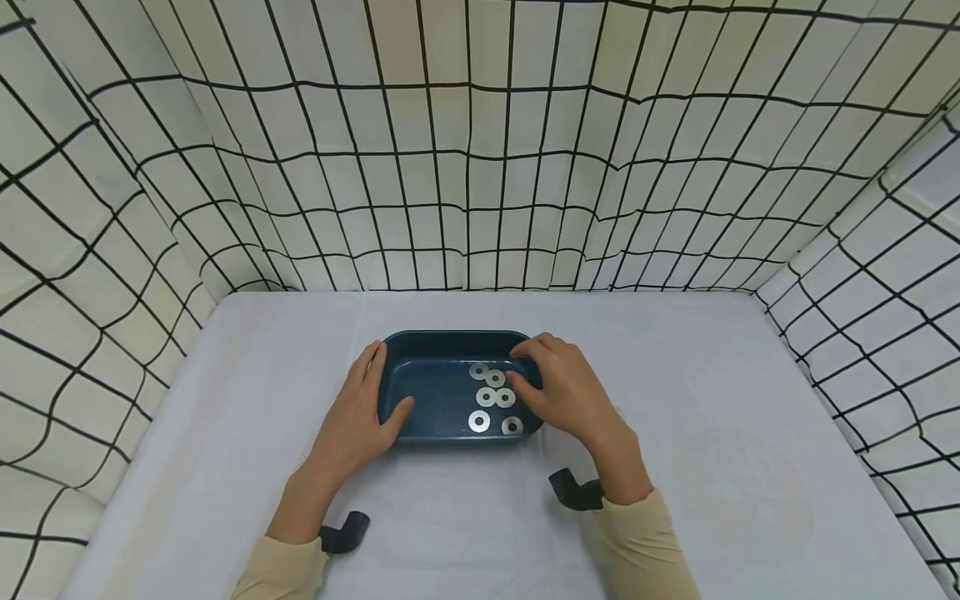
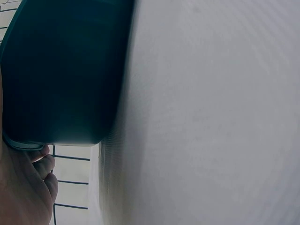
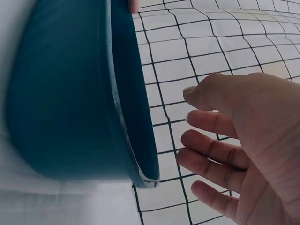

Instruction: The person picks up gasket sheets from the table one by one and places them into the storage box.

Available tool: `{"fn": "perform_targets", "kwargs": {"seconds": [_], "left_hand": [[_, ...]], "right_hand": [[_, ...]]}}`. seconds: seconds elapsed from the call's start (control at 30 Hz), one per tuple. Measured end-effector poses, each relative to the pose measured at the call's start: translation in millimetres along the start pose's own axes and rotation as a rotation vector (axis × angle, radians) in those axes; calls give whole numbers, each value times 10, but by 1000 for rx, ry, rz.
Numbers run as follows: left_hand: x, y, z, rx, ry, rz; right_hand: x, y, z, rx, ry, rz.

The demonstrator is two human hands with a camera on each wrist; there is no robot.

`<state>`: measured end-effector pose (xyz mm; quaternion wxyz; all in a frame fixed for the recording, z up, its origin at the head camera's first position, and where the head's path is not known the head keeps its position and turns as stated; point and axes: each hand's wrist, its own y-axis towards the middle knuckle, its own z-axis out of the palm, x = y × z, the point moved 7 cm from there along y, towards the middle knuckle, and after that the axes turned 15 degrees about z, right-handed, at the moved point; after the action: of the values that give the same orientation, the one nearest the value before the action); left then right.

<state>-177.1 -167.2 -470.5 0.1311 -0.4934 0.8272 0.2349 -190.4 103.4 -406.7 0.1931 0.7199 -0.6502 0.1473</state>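
A dark blue rectangular tray [image 1: 438, 404] sits on the white-covered table, and several flat metal washers [image 1: 479, 421] lie inside its right half. My left hand [image 1: 358, 421] holds the tray's left end, the thumb across the front left corner and the fingers along the outer side. In the left wrist view, its fingers [image 2: 44, 164] bend behind the end wall. Over the tray's right end is my right hand [image 1: 573, 392], its fingers loosely bent and spread. The right wrist view shows these fingers [image 3: 211, 161] apart from the tray's rim [image 3: 123, 126], with nothing between them.
White cloth [image 1: 450, 525] covers the table. White walls with a black grid net [image 1: 487, 183] stand at the back and both sides. Black angled pieces [image 1: 576, 490] stick out at both wrists, beside the beige sleeves [image 1: 645, 546].
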Motion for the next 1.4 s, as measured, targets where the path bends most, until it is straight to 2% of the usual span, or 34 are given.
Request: {"fn": "perform_targets", "kwargs": {"seconds": [0.23, 0.6, 0.87, 1.1, 1.4], "left_hand": [[0, 1, 1, 5, -2, -6], [30, -12, -14, -4, 6, -11], [10, 1, 5, -1, -5, -6], [5, 5, 16, -3, 1, -2], [12, -13, 2, -8, -9, -3]], "right_hand": [[-110, -9, -73, -4, 36, 11], [-435, -29, -153, -30, 46, 110], [-638, -60, -172, -32, 54, 142], [-805, -83, -139, -10, 36, 183], [-1018, -160, -59, 69, 20, 198]]}}
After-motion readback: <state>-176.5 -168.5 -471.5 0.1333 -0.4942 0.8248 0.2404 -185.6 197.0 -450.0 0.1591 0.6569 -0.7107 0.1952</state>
